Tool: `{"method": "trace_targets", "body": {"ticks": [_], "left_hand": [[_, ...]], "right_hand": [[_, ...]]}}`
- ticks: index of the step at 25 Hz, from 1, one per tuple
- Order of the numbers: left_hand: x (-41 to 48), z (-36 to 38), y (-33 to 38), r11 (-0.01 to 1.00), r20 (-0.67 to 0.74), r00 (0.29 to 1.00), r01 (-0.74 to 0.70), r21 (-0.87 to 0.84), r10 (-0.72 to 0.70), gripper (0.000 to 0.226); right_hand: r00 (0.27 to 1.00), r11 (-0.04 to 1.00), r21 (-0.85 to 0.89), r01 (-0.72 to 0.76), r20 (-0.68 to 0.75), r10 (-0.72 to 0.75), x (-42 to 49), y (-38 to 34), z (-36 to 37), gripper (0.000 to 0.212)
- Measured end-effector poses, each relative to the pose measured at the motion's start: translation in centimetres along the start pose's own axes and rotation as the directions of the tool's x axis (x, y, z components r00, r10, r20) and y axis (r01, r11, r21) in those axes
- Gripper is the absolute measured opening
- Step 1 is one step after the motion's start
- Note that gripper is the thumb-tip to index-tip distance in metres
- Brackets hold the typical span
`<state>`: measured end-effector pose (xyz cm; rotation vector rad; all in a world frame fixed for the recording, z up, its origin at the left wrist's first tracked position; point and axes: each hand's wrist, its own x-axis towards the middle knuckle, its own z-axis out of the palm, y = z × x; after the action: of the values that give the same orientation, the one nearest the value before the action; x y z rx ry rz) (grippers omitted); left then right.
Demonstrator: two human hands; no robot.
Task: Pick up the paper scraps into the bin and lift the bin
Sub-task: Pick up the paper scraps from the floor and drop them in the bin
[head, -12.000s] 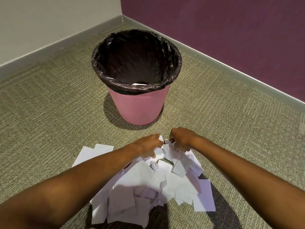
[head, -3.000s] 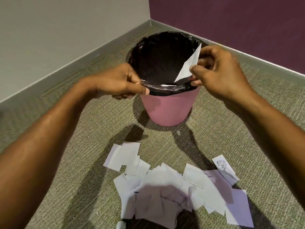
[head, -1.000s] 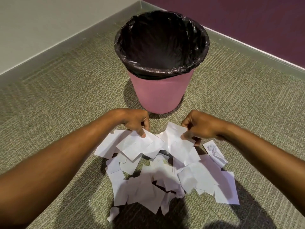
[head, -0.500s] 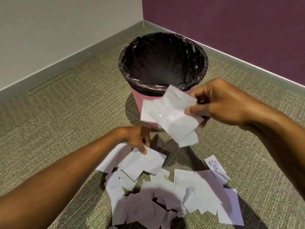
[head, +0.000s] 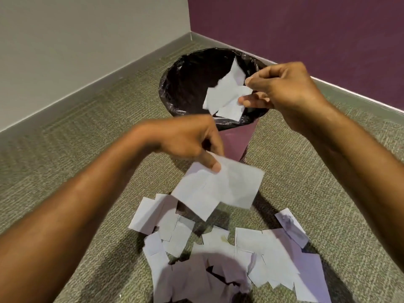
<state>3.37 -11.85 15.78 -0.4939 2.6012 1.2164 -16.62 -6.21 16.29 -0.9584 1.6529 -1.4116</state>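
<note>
Pink plastic showed only on the lower wall of the bin [head: 237, 141], which stood upright on the carpet [head: 72, 132] close to the corner where a grey wall [head: 87, 40] met a dark purple wall [head: 306, 29]. A black bin liner [head: 185, 84] was folded over the rim and lined the inside. The right hand [head: 282, 92] was raised over the right side of the bin's mouth, its thumb and fingers closed in a pinch on a bunch of white paper scraps [head: 225, 92] that hung above the opening, against the dark liner. Whether those pieces touched the liner could not be told. The left hand [head: 188, 141] was held lower and nearer the camera, in front of the bin's near wall, with its thumb pressed against its fingers on the top edge of a second handful of scraps [head: 218, 186]. That handful hung in the air below the hand, clear of the carpet and outside the bin, and looked slightly blurred. Under both forearms the remaining pile of paper scraps [head: 229, 259] lay spread on the carpet, just in front of the bin, the pieces overlapping one another and partly in shadow. One crumpled scrap with faint marks on it [head: 291, 228] lay at the right edge of the pile. A grey skirting board [head: 109, 84] ran along the foot of both walls behind the bin.
</note>
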Motion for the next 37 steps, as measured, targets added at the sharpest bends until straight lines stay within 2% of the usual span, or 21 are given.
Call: {"method": "trace_targets", "body": {"ticks": [4, 7, 11, 14, 16, 17, 19, 24, 25, 27, 29, 30, 31, 33, 34, 35, 36, 37], "left_hand": [[-2.8, -3.8, 2.6, 0.999, -0.19, 0.981, 0.046, 0.024, -0.041, 0.013], [-4.2, -6.0, 3.3, 0.993, -0.417, 0.902, 0.113, -0.021, -0.112, 0.021], [-3.7, -8.2, 2.1, 0.979, -0.741, 0.641, 0.112, -0.169, -0.201, 0.023], [-1.2, -8.5, -0.4, 0.953, -0.855, 0.431, 0.042, -0.299, -0.287, 0.022], [0.8, -8.0, -2.1, 0.948, -0.893, 0.33, 0.019, -0.319, -0.307, 0.02], [1.7, -7.5, -2.6, 0.951, -0.904, 0.304, 0.031, -0.307, -0.302, 0.018], [3.2, -6.3, -3.3, 0.964, -0.917, 0.296, 0.083, -0.252, -0.266, 0.018], [4.9, -4.9, -3.8, 0.98, -0.909, 0.402, 0.199, -0.03, -0.11, 0.023], [5.0, -4.8, -3.8, 0.976, -0.911, 0.404, 0.216, 0.002, -0.088, 0.024], [4.8, -4.0, -3.2, 0.982, -0.944, 0.33, 0.176, 0.066, 0.005, 0.023], [3.7, -2.7, -1.8, 0.986, -0.953, 0.26, 0.006, 0.164, 0.157, 0.035], [2.9, -1.8, -1.0, 0.974, -0.926, 0.302, -0.086, 0.208, 0.224, 0.043], [2.1, -0.9, -0.4, 0.957, -0.87, 0.406, -0.19, 0.22, 0.28, 0.049], [0.9, 0.8, 0.3, 0.948, -0.627, 0.722, -0.306, 0.088, 0.291, 0.05], [0.6, 1.8, -0.1, 0.967, -0.437, 0.87, -0.254, -0.001, 0.228, 0.047], [0.5, 3.1, -1.4, 0.989, -0.234, 0.964, -0.14, -0.045, 0.126, 0.043], [0.6, 4.7, -3.1, 0.998, -0.061, 0.998, -0.006, -0.056, 0.002, 0.039], [0.8, 6.8, -5.1, 0.994, 0.049, 0.994, 0.102, -0.043, -0.1, 0.035]], "right_hand": [[0.999, 1.0, 0.011, 0.027, 0.043, -0.028, -0.2, 0.0, -0.5, 0.008], [0.998, 0.999, -0.016, 0.036, 0.055, -0.035, -0.1, 0.0, -0.7, 0.019], [0.996, 0.999, -0.021, 0.038, 0.083, -0.036, -0.3, 0.1, -0.9, 0.033], [0.995, 0.996, 0.007, 0.085, 0.045, -0.086, -0.7, 0.4, -1.0, 0.031], [0.992, 0.992, 0.018, 0.125, -0.011, -0.124, -1.0, 0.6, -1.1, 0.028], [0.989, 0.99, 0.01, 0.143, -0.031, -0.143, -1.1, 0.9, -1.3, 0.027], [0.984, 0.985, -0.029, 0.172, -0.033, -0.173, -1.4, 1.4, -1.6, 0.026], [0.977, 0.977, -0.045, 0.207, 0.058, -0.205, -2.5, 1.6, -1.6, 0.021], [0.973, 0.975, -0.039, 0.217, 0.09, -0.213, -2.8, 1.7, -1.4, 0.019], [0.957, 0.974, -0.029, 0.224, 0.197, -0.214, -3.5, 2.0, -1.2, 0.015], [0.909, 0.982, -0.046, 0.182, 0.39, -0.15, -4.3, 2.7, -1.0, 0.012], [0.859, 0.983, -0.098, 0.152, 0.505, -0.082, -4.7, 3.4, -0.9, 0.01], [0.794, 0.973, -0.187, 0.133, 0.608, 0.008, -5.1, 4.6, -0.5, 0.008], [0.648, 0.894, -0.416, 0.164, 0.729, 0.221, -5.6, 7.9, 0.4, 0.007], [0.584, 0.833, -0.512, 0.208, 0.748, 0.314, -5.7, 10.0, 1.1, 0.01], [0.534, 0.775, -0.578, 0.253, 0.752, 0.386, -5.9, 12.2, 1.7, 0.013], [0.499, 0.732, -0.623, 0.277, 0.744, 0.444, -6.1, 14.2, 2.3, 0.016], [0.479, 0.701, -0.659, 0.274, 0.725, 0.495, -6.3, 15.9, 2.7, 0.02]]}}
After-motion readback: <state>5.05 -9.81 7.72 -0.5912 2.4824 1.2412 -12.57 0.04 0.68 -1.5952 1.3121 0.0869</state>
